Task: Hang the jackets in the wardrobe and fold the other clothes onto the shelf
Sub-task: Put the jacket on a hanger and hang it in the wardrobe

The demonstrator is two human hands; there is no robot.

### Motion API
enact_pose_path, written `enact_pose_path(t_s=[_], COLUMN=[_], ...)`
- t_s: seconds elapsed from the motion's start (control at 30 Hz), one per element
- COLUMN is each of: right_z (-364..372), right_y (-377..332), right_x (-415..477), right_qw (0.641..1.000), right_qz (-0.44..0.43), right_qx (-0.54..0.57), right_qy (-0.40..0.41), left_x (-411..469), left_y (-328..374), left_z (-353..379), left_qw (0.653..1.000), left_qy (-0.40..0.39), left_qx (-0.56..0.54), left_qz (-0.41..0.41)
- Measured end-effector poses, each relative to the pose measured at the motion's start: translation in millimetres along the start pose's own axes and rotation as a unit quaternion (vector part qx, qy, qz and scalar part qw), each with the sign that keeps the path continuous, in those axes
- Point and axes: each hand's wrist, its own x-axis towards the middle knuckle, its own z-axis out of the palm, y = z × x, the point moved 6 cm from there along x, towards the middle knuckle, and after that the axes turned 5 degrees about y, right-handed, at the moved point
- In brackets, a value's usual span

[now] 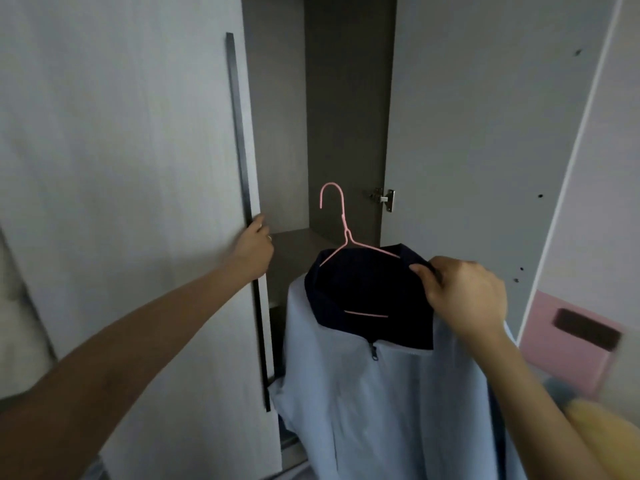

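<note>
While the left hand [254,249] curls its fingers round the edge of the wardrobe's left door [131,168], beside the long dark handle strip [244,188], the right hand [464,292] is pinched shut on the navy collar of a pale blue jacket [374,403]. The jacket sits on a pink wire hanger [341,223], whose hook stands free in front of the open wardrobe, caught on nothing; much of the hanger's frame is buried in the dark collar, with only a short bar showing inside. The jacket's hem runs off the bottom edge. Behind it, a brown shelf [294,240] is partly visible in the dim interior, and no rail can be made out. The right door [485,133] stands open, its hinge [382,197] showing. At the far right, a pink panel [568,348] and a yellow shape [602,431] are blurred beyond identifying.
</note>
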Motion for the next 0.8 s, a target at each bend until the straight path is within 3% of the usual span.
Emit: enact_pose_path(t_s=[0.13,0.27,0.43,0.6,0.8], right_z=[0,2,16,36,52], right_y=[-18,-34,-67,-141,-220], right_x=[-2,-3,-3,-10,-21], right_qw=[1.0,0.999,0.993,0.977,0.944], right_qz=[-0.013,-0.032,-0.082,-0.161,-0.231], right_qx=[0.004,0.017,0.058,0.117,0.206], right_qy=[-0.006,-0.031,-0.063,-0.075,-0.112], left_x=[-32,-85,-163,-238,-348], left_y=[2,11,6,-6,-37], left_z=[-16,-44,-64,-72,-57], left_qw=[0.991,0.953,0.929,0.924,0.965], left_qy=[0.118,0.28,0.347,0.349,0.243], left_qx=[-0.055,-0.052,-0.055,-0.058,-0.034], left_qz=[0.044,0.098,0.12,0.146,0.098])
